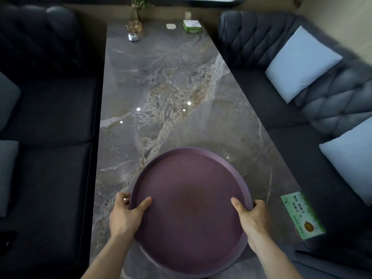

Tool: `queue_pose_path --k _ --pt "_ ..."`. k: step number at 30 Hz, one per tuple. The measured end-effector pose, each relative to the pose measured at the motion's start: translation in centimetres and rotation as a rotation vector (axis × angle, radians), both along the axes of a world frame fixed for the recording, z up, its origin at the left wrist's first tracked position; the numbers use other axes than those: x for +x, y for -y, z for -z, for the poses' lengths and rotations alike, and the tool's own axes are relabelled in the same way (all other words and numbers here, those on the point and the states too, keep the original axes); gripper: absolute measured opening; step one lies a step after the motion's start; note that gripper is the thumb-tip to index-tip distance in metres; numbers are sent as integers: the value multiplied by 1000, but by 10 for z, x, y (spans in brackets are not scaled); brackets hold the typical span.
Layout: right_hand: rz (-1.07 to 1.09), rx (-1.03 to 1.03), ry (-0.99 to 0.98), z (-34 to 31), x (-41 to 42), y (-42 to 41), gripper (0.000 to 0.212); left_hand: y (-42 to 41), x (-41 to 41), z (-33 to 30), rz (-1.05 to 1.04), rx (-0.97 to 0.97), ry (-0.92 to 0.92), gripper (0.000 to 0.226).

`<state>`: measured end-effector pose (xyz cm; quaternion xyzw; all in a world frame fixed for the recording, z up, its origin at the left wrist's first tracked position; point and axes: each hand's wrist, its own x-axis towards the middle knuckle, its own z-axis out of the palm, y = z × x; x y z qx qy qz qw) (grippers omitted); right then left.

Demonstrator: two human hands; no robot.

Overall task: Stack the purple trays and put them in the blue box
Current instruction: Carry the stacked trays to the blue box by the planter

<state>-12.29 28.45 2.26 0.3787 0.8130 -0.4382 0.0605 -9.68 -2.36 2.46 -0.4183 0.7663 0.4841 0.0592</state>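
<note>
Now purple tray (189,208), rim pinched, thumbs inside, fingers (124,198) outside

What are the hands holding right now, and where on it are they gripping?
Both hands hold the round purple tray by its rim: left hand on the left edge, right hand on the right edge, thumbs inside the rim, fingers wrapped outside.

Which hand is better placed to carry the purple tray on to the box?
Neither alone: the left hand and right hand grip opposite rims of the purple tray, thumbs on top. The tray is wide, so probably keep both. No blue box is in view.
</note>
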Motion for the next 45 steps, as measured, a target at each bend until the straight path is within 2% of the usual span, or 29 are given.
queue_pose_path --k 2,6,12,17,25,33,39,45 --pt "-29 -49 -39 -19 -11 9 47 8 -6 -16 -48 56 -68 54" --pt "-97 -40 -131 -67 -37 37 64 32 -20 -65 -63 83 -188 56" --pt "-182 -32 -257 -174 -70 82 92 65 -35 -174 2 26 -446 100" --pt "-323 -30 -437 -267 -80 110 119 94 -46 -250 16 6 -587 103" --pt "-395 -47 -605 -356 -102 129 112 119 -59 -334 -19 -33 -729 103" --pt "-391 -57 -685 -395 -121 120 115 114 -69 -375 -44 -45 -760 108" --pt "-370 -47 -708 -409 -121 74 115 66 -76 -390 -27 -50 -778 106" --pt "-308 -14 -681 -418 -108 -9 112 -15 -88 -396 45 -4 -771 101"
